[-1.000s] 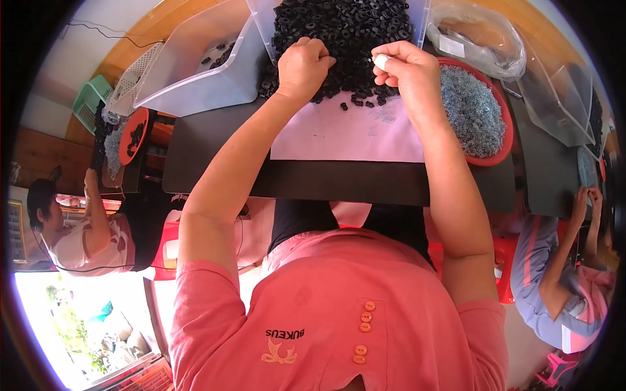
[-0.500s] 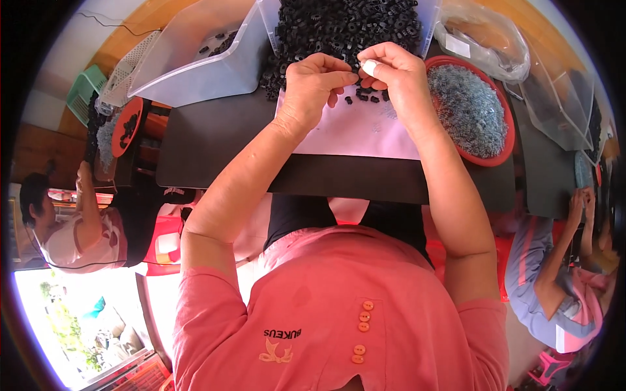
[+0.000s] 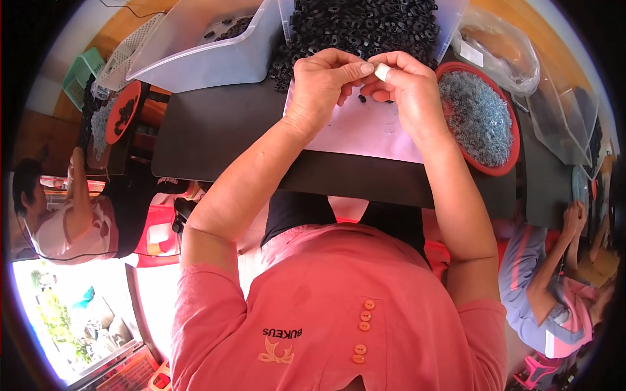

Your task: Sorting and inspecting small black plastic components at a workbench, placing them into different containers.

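My left hand [image 3: 321, 88] and my right hand [image 3: 414, 94] meet fingertip to fingertip above a pale pink sheet [image 3: 365, 140] on the dark table. Thumb and fingers are pinched together on both sides; whatever lies between them is too small and covered to name. A white wrap sits round my right thumb. Just below the fingers, a few small black plastic parts [image 3: 363, 98] lie on the sheet. Beyond my hands, a heap of the same black parts [image 3: 365, 29] fills a clear plastic bin. To the right, a red round tray [image 3: 516, 146] holds many tiny clear-bluish pieces.
A translucent bin [image 3: 215, 68] with some black parts stands at the left on the dark table [image 3: 215, 137]. A clear plastic bag [image 3: 502, 58] lies behind the red tray. Co-workers sit at tables on the left [image 3: 75, 221] and right [image 3: 548, 293].
My hands have drawn together, so the fingertips now touch where a small gap showed before. The whole view has shifted slightly.
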`<state>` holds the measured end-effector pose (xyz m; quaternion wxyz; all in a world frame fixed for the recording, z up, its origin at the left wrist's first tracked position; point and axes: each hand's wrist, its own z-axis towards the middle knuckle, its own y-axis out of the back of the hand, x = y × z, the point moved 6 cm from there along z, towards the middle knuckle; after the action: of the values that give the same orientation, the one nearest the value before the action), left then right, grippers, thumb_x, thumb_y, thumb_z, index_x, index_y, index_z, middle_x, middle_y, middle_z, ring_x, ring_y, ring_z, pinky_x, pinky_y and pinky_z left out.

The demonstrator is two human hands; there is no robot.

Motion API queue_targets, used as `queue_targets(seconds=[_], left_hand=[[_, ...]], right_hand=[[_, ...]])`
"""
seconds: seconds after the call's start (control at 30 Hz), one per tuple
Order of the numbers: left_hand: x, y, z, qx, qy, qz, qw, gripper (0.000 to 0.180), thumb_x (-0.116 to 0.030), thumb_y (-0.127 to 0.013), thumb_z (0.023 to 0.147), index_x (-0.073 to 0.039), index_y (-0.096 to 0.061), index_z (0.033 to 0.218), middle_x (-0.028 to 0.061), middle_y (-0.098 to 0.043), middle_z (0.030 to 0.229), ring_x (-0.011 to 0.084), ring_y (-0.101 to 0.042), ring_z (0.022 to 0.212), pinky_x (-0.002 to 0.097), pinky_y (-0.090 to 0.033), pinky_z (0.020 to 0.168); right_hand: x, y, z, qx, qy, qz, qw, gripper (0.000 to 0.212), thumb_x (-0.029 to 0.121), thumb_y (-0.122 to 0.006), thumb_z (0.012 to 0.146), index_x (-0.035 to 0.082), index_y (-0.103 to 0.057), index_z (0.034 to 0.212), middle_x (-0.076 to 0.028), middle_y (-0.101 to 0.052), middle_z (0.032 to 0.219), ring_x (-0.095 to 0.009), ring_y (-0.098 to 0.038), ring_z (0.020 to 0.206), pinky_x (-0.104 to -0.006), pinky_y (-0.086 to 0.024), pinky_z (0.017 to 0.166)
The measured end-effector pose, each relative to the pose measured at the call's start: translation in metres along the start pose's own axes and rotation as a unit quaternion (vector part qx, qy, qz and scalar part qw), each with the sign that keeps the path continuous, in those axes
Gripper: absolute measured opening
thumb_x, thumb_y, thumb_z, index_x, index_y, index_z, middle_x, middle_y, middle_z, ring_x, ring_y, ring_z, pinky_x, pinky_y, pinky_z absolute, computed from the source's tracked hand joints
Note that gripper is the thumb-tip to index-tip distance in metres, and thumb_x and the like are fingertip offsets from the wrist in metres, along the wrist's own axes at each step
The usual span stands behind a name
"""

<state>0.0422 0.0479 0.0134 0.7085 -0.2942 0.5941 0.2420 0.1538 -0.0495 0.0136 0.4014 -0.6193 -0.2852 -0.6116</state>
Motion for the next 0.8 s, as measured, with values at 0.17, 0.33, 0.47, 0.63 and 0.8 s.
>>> queue_targets(seconds=[0.17, 0.33, 0.47, 0.63, 0.8], left_hand=[[-0.002, -0.001, -0.004, -0.008, -0.023, 0.013, 1.0, 0.017, -0.011, -0.079, 0.078, 0.001, -0.069, 0.087, 0.0037, -0.066, 0.07, 0.006, -0.05, 0.052, 0.0199, -0.038, 0.043], [-0.005, -0.001, -0.007, -0.005, -0.058, 0.047, 0.997, 0.02, -0.006, -0.077, 0.076, 0.002, -0.067, 0.092, 0.0051, -0.067, 0.072, 0.0065, -0.054, 0.055, 0.0199, -0.041, 0.045], [-0.008, 0.002, -0.005, -0.025, -0.05, 0.029, 0.998, 0.016, -0.001, -0.072, 0.079, 0.004, -0.067, 0.094, 0.0075, -0.066, 0.075, 0.0098, -0.055, 0.056, 0.0208, -0.042, 0.048], [-0.004, -0.002, -0.005, 0.023, -0.013, 0.04, 0.999, 0.014, 0.0, -0.07, 0.078, 0.004, -0.067, 0.091, 0.0074, -0.066, 0.075, 0.0107, -0.06, 0.06, 0.0218, -0.044, 0.047], [-0.002, -0.003, -0.004, 0.029, -0.015, 0.061, 0.998, 0.015, 0.0, -0.072, 0.077, 0.004, -0.067, 0.091, 0.0062, -0.065, 0.074, 0.0096, -0.057, 0.059, 0.0215, -0.043, 0.046]], right_hand=[[-0.005, 0.0, 0.0, -0.011, -0.004, 0.061, 0.998, 0.014, 0.01, -0.058, 0.09, 0.0, -0.066, 0.097, -0.009, -0.068, 0.086, -0.018, -0.066, 0.073, -0.0279, -0.051, 0.067], [-0.005, -0.003, -0.002, -0.015, -0.01, 0.08, 0.997, 0.013, 0.009, -0.059, 0.089, 0.0, -0.066, 0.096, -0.01, -0.068, 0.086, -0.019, -0.067, 0.074, -0.0282, -0.052, 0.068], [0.001, -0.001, -0.003, -0.041, 0.009, 0.038, 0.998, 0.01, 0.007, -0.061, 0.088, 0.001, -0.067, 0.094, -0.008, -0.068, 0.084, -0.016, -0.066, 0.074, -0.0278, -0.052, 0.068], [0.017, -0.002, -0.006, -0.059, 0.139, -0.092, 0.984, 0.011, 0.004, -0.062, 0.086, 0.003, -0.068, 0.094, -0.003, -0.069, 0.083, -0.011, -0.063, 0.073, -0.0248, -0.05, 0.068], [0.021, 0.002, -0.004, -0.045, 0.22, -0.187, 0.956, 0.013, 0.003, -0.063, 0.084, 0.002, -0.069, 0.095, -0.003, -0.069, 0.082, -0.009, -0.062, 0.074, -0.0234, -0.049, 0.069]])
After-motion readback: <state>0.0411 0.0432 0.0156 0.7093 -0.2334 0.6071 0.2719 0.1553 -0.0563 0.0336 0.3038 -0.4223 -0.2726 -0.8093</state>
